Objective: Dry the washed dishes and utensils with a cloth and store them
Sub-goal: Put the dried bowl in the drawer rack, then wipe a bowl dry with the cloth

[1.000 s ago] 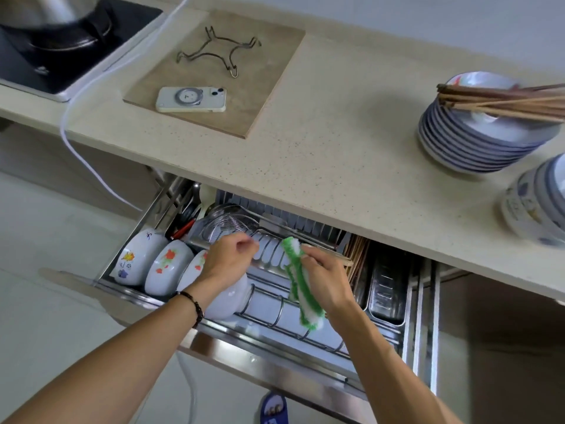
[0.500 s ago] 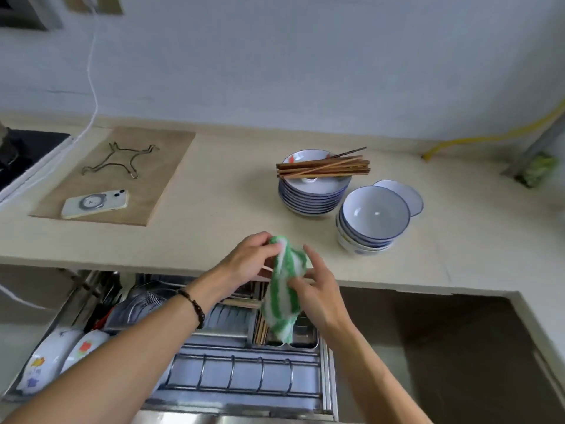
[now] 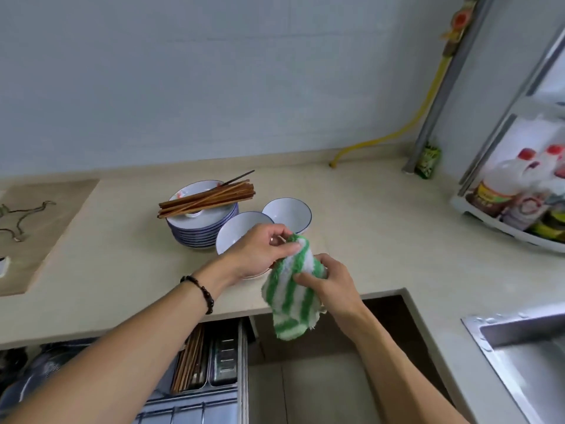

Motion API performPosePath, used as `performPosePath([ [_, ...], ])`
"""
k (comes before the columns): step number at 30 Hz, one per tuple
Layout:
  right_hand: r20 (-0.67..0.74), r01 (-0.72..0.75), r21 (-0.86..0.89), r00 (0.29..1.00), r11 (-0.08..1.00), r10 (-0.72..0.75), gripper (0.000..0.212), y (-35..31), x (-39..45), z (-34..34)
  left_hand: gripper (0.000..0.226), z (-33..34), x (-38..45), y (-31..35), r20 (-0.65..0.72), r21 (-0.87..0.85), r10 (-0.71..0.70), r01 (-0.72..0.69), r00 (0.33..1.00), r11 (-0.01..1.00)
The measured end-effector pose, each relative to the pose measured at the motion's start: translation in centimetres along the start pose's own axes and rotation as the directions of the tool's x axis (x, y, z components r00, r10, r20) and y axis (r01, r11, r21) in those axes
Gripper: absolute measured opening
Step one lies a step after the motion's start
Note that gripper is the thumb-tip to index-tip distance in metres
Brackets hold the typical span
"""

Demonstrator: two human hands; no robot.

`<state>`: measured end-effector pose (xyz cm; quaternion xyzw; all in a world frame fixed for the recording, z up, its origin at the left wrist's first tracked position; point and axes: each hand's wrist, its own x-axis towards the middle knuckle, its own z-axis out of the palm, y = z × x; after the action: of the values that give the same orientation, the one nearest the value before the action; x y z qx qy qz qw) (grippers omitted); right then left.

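A green-and-white striped cloth (image 3: 290, 289) hangs between my hands over the counter's front edge. My left hand (image 3: 260, 249) pinches its top corner. My right hand (image 3: 330, 280) grips its right side, fingers curled into the folds. Behind my hands, a stack of blue-rimmed plates (image 3: 203, 228) carries a bundle of wooden chopsticks (image 3: 208, 198). Two white bowls stand beside it, the nearer bowl (image 3: 240, 229) partly hidden by my left hand and the farther bowl (image 3: 287, 214) behind it. Below the counter the drawer rack (image 3: 214, 402) is pulled out, with stored chopsticks (image 3: 189, 362) in a metal tray.
A steel sink (image 3: 526, 359) sits at the lower right. A white shelf of bottles (image 3: 519, 194) stands at the right. A yellow hose (image 3: 406, 123) runs down the back wall. A brown mat with a wire trivet (image 3: 21, 215) lies at the left.
My view has swung from the open drawer up and right to the counter. Both hands rose with the cloth from the drawer to above the counter edge, beside the bowls.
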<state>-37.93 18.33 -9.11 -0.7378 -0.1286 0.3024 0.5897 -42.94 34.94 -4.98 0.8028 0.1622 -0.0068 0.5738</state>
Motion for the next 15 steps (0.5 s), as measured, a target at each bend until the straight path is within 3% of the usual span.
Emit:
performPosePath([
  [5, -0.105, 0.022, 0.03, 0.994, 0.999, -0.018, 0.047, 0.4, 3.7, -4.1, 0.004, 2.2, 5.5, 0.6, -0.206, 0.186, -0.007, 0.046, 0.979, 0.981],
  [9, -0.176, -0.047, -0.094, 0.984, 0.994, 0.03, 0.038, 0.7, 9.4, -6.0, 0.014, 1.3, 10.2, 0.6, -0.258, 0.459, 0.043, 0.083, 0.965, 0.884],
  [12, -0.161, -0.174, -0.12, 0.975, 0.978, 0.153, 0.024, 0.6, 13.9, -6.3, 0.033, 0.2, 13.5, 0.1, -0.191, 0.702, 0.093, 0.07, 0.977, 0.709],
  [15, -0.132, -0.251, -0.198, 0.965, 0.948, 0.228, 0.053, -0.3, 18.5, -5.5, 0.051, -0.9, 16.5, -1.3, -0.131, 0.896, 0.123, 0.064, 0.984, 0.44],
])
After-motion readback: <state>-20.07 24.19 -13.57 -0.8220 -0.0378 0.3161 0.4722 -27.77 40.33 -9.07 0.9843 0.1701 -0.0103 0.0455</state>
